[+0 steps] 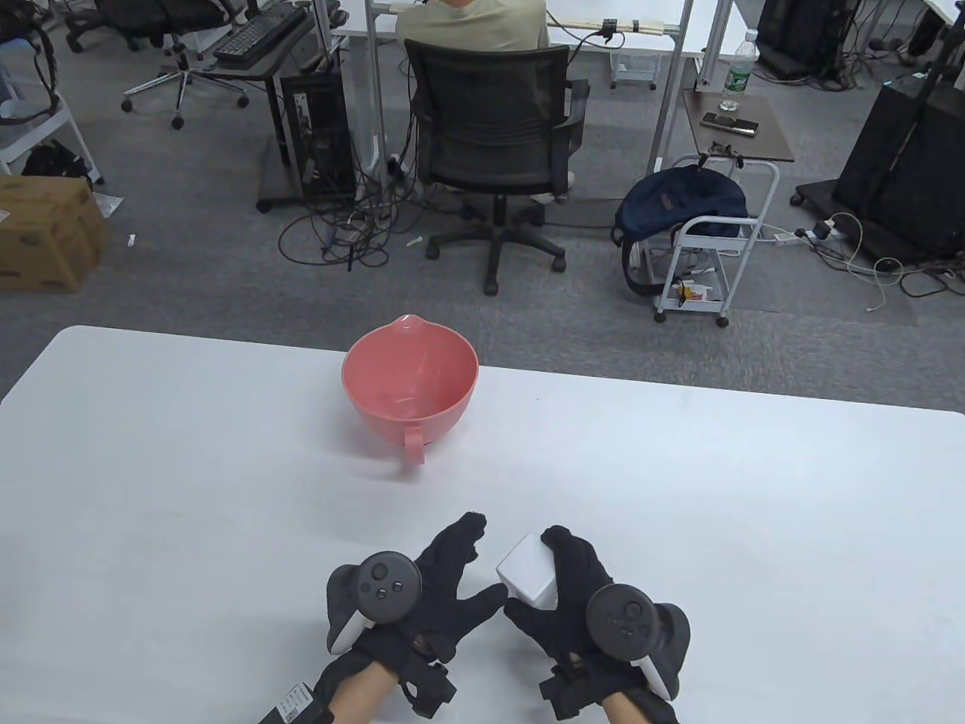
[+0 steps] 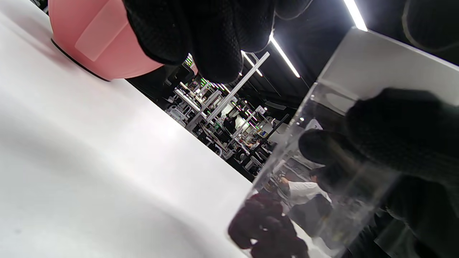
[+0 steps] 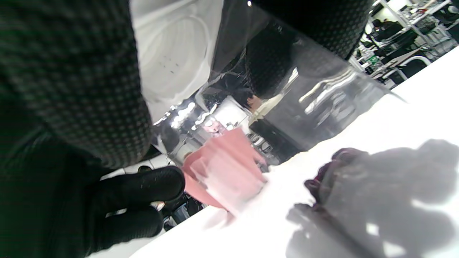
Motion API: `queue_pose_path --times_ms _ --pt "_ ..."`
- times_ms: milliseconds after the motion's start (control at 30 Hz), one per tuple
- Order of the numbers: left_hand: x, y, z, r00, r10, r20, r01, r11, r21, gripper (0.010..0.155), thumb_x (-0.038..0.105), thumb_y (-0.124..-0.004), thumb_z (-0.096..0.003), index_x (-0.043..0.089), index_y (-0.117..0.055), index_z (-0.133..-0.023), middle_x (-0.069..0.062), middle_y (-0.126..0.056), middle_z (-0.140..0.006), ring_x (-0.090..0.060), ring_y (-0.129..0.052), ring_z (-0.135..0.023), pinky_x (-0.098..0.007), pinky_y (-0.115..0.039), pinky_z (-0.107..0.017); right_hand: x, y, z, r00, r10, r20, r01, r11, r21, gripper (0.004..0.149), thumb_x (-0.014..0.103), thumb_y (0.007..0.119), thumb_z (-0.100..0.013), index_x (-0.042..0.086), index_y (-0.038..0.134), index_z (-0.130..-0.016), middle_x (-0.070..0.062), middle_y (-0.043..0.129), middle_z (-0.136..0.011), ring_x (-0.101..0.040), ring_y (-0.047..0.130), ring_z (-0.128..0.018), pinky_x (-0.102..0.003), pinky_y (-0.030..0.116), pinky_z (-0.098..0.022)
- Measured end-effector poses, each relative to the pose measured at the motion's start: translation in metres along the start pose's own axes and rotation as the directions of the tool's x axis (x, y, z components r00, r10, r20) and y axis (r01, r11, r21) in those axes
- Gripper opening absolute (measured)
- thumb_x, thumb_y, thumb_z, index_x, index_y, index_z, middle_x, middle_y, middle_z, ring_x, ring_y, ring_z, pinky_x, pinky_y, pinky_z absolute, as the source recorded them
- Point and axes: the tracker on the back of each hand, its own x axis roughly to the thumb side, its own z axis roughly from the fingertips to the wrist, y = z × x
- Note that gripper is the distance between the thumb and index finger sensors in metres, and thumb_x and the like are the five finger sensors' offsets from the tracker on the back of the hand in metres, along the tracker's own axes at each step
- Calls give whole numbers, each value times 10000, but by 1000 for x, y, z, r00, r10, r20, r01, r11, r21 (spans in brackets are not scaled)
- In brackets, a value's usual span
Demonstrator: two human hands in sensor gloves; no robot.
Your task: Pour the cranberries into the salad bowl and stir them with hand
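Bright even overhead light; soft shadows; wrist views blurred, glare on table (image 1: 188,452).

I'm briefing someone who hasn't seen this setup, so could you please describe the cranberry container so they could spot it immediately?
Start at the white table and look to its near edge, in front of the pink bowl. There the right hand grips a small clear container with a white lid. It is the only boxy thing on the table, with dark red cranberries at its bottom.

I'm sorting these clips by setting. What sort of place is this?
Most likely an office or lab workspace: a person sits on an office chair at a desk, a computer tower stands on grey carpet, and cables trail across the floor.
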Motion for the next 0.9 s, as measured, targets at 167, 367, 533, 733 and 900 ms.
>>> queue_pose_path --times_ms 167,367,533,733,900 --pt "5 -3 0 999 11 33 -10 999 -34 962 875 -731 -394 417 -308 -1128 72 -584 -1211 -180 -897 -928 -403 -762 -718 8 9 3 998 44 46 -45 999 21 1015 565 1083 -251 258 469 -999 -27 700 -1003 -285 897 -845 -481 825 -594" --pt "10 -5 1 998 -4 62 8 998 -69 1034 877 -802 -364 388 -306 -1128 63 -606 -1203 -181 -962 -863 -383 -820 -666 16 11 7 989 111 98 -112 994 1 999 552 1098 -235 281 513 -999 -14 724 -1002 -275 896 -842 -478 819 -596" --pt "16 -2 2 996 -49 69 54 996 -77 1077 877 -859 -344 362 -335 -1131 48 -665 -1175 -194 -994 -826 -377 -847 -634 21 12 8 980 147 132 -147 989 -10 987 553 1110 -219 293 553 -992 -7 747 -989 -268 902 -825 -469 820 -588" --pt "28 -2 7 990 -129 53 127 991 33 1051 835 -903 -352 353 -385 -1130 -27 -740 -1109 -226 -1032 -743 -349 -891 -572 24 14 9 973 172 151 -170 985 -25 989 556 1108 -216 290 554 -991 -6 752 -984 -259 895 -823 -462 812 -591" --pt "30 0 8 995 -95 40 92 993 77 1016 814 -879 -371 339 -389 -1124 -44 -787 -1073 -241 -1057 -699 -346 -914 -543 18 12 8 989 91 119 -90 996 -21 1041 614 1076 -218 316 485 -1021 22 741 -1001 -230 878 -843 -454 799 -611"
